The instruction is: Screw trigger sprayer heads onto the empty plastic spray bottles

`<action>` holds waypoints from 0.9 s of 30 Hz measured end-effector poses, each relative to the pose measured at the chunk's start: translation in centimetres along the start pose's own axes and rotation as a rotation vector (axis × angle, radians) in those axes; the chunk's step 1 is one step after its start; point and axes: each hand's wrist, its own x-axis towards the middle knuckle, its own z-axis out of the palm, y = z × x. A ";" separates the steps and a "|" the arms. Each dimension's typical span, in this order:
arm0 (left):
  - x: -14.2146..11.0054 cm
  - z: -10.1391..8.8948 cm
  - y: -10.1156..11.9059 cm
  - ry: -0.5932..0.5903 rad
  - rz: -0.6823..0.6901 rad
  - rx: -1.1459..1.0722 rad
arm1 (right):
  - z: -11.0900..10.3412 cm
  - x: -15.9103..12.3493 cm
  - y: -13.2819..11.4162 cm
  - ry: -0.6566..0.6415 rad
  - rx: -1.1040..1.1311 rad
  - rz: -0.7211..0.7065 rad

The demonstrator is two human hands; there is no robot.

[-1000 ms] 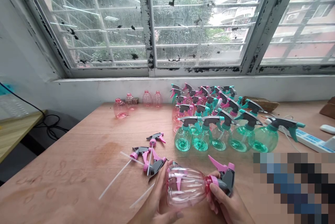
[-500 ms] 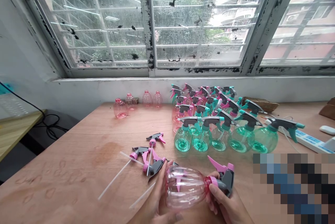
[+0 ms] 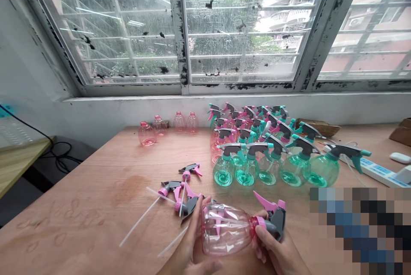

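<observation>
A clear pink spray bottle [image 3: 226, 230] lies on its side in the air between my hands, its base to the left. My left hand [image 3: 189, 240] is wrapped around the base end. At the neck, my right hand [image 3: 272, 240] grips the pink collar of the grey and pink trigger sprayer [image 3: 278, 219], which sits on the bottle's mouth. Just left of my left hand, several loose trigger sprayers [image 3: 171, 187] with white dip tubes lie on the table, one partly hidden behind my fingers.
Green spray bottles [image 3: 245, 172] with sprayers fitted stand in rows at the back right, pink ones among them. Several pink bottles without tops [image 3: 147, 134] stand at the back left. A white power strip [image 3: 382, 174] lies at the right on the wooden table [image 3: 105, 180].
Both hands keep their hold on the spray bottle, which stays in nearly the same position. The whole view has shifted very slightly.
</observation>
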 end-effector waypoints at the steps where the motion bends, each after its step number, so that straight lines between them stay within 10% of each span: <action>1: 0.0 0.0 -0.1 -0.003 -0.009 -0.013 | 0.0 0.0 0.0 0.004 0.001 0.000; 27: 0.0 0.9 0.9 0.019 0.066 0.161 | -0.4 0.2 0.8 0.018 0.016 -0.011</action>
